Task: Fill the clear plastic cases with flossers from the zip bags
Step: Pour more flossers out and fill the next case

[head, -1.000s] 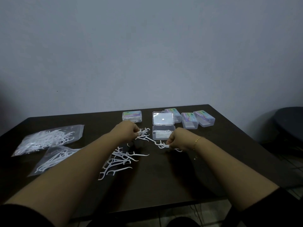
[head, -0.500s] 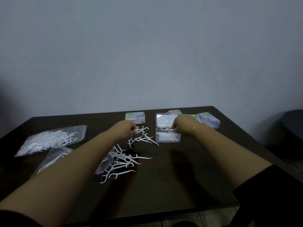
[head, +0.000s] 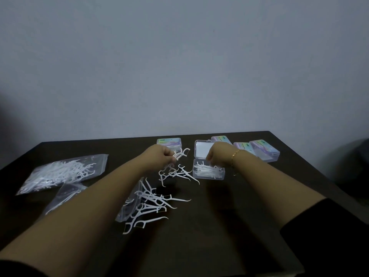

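An open clear case (head: 208, 172) with white flossers inside stands at the table's middle, its lid (head: 202, 149) tipped back. My right hand (head: 218, 154) hovers over the case with fingers curled down at its flossers; whether it holds any is hidden. My left hand (head: 161, 154) pinches a few flossers (head: 180, 153) lifted above a small loose heap (head: 175, 173). A bigger loose pile of flossers (head: 148, 204) spills from an opened zip bag (head: 129, 204) nearer to me. Two more zip bags lie at the left: a full one (head: 60, 172) and a flatter one (head: 63, 196).
Shut cases with coloured labels stand along the far edge: one (head: 169, 142) behind my left hand, three (head: 263, 149) at the right. The dark table (head: 219, 226) ends at a grey wall. A dark chair (head: 359, 162) sits off the right edge.
My right hand carried flossers from the table front up to the open case. My left hand lifted a few flossers off the small heap.
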The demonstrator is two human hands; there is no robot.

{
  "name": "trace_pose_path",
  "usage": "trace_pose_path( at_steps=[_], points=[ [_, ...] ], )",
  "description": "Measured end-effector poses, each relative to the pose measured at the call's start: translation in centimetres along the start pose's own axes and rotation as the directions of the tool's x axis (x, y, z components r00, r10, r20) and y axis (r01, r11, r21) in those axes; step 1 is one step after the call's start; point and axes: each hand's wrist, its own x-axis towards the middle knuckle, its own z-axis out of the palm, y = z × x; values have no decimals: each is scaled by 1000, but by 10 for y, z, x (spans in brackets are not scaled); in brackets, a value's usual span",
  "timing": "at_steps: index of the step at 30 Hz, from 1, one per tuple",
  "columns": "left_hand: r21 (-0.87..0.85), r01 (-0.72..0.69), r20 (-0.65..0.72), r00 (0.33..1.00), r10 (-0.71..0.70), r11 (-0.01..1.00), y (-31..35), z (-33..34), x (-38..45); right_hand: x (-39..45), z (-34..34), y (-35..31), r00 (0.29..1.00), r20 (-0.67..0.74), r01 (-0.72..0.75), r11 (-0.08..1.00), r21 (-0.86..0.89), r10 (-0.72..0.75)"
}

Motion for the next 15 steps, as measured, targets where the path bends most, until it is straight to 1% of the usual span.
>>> trace_pose_path(
  at_steps=[2,4,8,10,12,15],
  points=[
    [-71,5,2,1000,-5,997,3,0,3,0,1,4,999,-37,26,998,65,-24],
    [-135,-3,18,1000,5,991,7,0,5,-4,-1,6,996,-79,58,980,189,-44],
    [-318,1,43,999,14,948,19,3,8,-21,-10,4,986,-133,149,894,422,-102],
    [-449,22,68,998,10,893,26,7,6,-30,-13,0,982,-124,188,856,481,-145],
    [-580,44,91,996,12,813,31,12,6,-33,-11,-4,979,-107,205,831,517,-175],
    [-689,83,114,993,-6,720,35,17,8,-35,-7,-6,980,-123,198,795,574,-155]
  ],
)
